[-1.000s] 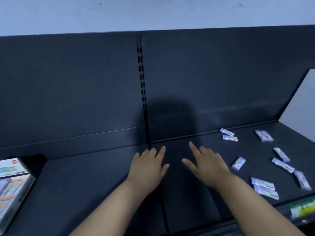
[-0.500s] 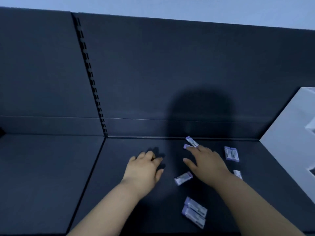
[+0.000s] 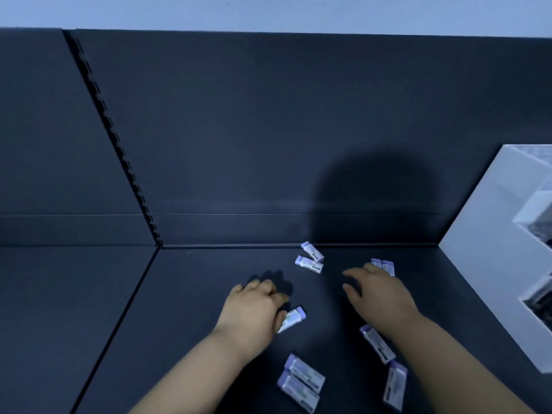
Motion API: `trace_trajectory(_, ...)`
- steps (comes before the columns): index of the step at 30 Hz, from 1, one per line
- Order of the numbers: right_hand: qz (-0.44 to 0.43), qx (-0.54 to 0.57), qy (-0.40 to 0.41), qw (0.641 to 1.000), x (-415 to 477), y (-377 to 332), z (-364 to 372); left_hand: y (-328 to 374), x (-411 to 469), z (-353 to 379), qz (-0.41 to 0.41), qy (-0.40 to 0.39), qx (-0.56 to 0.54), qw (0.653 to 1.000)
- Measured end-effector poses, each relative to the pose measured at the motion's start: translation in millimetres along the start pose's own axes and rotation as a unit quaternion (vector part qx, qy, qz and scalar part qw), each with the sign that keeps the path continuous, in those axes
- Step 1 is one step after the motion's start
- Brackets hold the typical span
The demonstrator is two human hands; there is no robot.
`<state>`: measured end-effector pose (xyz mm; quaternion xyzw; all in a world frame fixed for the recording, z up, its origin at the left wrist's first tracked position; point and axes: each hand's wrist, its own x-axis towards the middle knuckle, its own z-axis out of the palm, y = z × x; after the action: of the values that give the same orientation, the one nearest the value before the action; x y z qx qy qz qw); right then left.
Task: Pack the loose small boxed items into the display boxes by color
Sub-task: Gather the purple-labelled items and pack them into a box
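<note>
**On the dark shelf: two hands among loose purple boxes**

On the dark shelf (image 3: 209, 294), left to right:

Left hand (image 3: 254, 309): palm down, fingers curled loosely together, knuckles raised. Its thumb side lay against one purple-and-white small box (image 3: 294, 318), which rested flat on the shelf and tilted toward the right. Whether the thumb gripped the box or merely touched it could not be told. The forearm ran in from the lower left.

Two boxes side by side (image 3: 301, 380): near the front edge, between the forearms, touching along their long sides.

Pair of boxes by the back panel (image 3: 310, 259): just ahead of both hands, ends close together, held by neither.

Right hand (image 3: 379, 294): palm down, fingers spread and slightly bent, empty, hovering low or resting on the shelf; which could not be told. Its fingertips reached the near end of another box pair (image 3: 386, 265), partly covering it.

Single box (image 3: 378, 343): beside the right wrist, angled. A further box (image 3: 395, 385) lay below it, against the right forearm.

White display unit (image 3: 493, 264): at the right end of the shelf, contents blurred.
</note>
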<state>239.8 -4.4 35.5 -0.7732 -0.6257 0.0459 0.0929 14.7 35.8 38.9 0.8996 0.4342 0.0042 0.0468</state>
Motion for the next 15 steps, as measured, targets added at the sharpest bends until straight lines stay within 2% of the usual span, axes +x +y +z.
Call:
trace_trajectory(8,0.017,-0.026,-0.024,0.999,25.2,83.2,-18.8,59.5,53.2,3.5,-0.030,0.036,-0.020,0.999)
trace_trajectory(15,-0.003,-0.039,-0.138,0.990,39.0,120.7,-33.2,110.5,108.6,3.4,0.027,-0.011,-0.005,1.000)
